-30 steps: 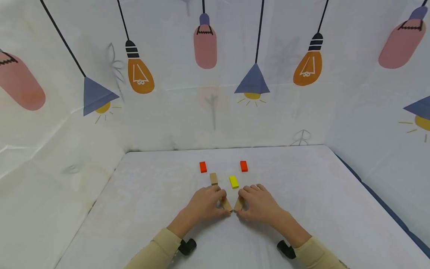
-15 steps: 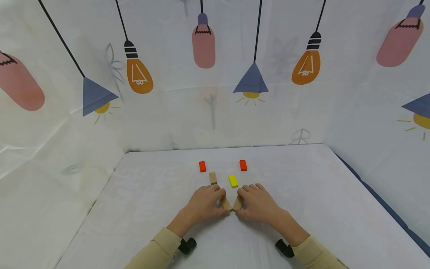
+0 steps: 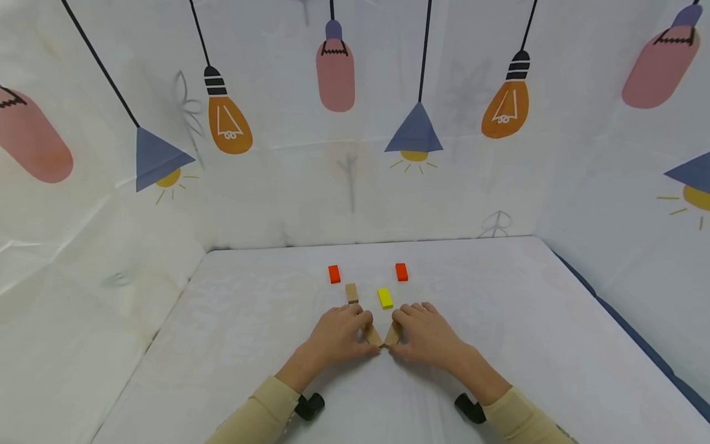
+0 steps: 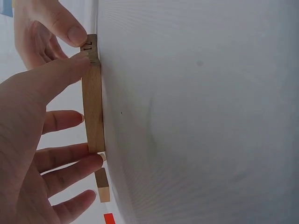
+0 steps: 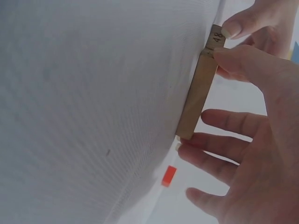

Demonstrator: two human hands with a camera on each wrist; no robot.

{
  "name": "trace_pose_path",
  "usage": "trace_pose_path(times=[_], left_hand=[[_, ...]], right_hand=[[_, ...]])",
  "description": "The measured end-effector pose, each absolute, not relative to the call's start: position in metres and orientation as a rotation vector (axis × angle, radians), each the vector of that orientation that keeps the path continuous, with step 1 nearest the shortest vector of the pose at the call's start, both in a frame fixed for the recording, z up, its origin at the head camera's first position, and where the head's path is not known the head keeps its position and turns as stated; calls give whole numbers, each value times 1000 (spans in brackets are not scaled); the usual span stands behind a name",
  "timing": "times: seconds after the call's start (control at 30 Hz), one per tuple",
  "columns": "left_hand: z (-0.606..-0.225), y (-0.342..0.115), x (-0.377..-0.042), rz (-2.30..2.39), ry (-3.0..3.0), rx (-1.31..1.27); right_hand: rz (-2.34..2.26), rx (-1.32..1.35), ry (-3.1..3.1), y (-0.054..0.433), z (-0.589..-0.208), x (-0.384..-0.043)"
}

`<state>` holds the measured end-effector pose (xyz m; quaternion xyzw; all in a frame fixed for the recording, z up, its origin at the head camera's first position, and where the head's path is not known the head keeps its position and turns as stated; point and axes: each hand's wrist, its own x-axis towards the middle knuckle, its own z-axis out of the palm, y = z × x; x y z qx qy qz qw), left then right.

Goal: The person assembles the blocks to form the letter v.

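Soft, even light fills the head view, brightening the white tabletop (image 3: 527, 345), where faint, blurry-edged shadows gather beneath the left hand (image 3: 341, 333) and right hand (image 3: 424, 333). The wall covering (image 3: 266, 191) behind the tabletop is clear, tinted warmer left of it and cooler right of it; lamp prints (image 3: 158, 157) beyond its sides look stretched and leaning. Both wrist views are dimmer and greyer, with fine moiré-like ripples across the tabletop. In the right wrist view, a red block (image 5: 168, 176) on it is soft-edged, while "48" reads legibly on a wooden block (image 5: 217, 35).
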<state>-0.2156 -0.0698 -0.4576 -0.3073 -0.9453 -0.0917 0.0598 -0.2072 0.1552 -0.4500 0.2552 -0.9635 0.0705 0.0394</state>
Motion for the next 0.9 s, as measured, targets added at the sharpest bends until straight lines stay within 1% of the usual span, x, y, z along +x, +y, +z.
trace_pose_path(times=[0.9], left_hand=[[-457, -68, -213, -358, -2893, -878]], right_hand=[[198, 746, -2960, 155, -448, -204]])
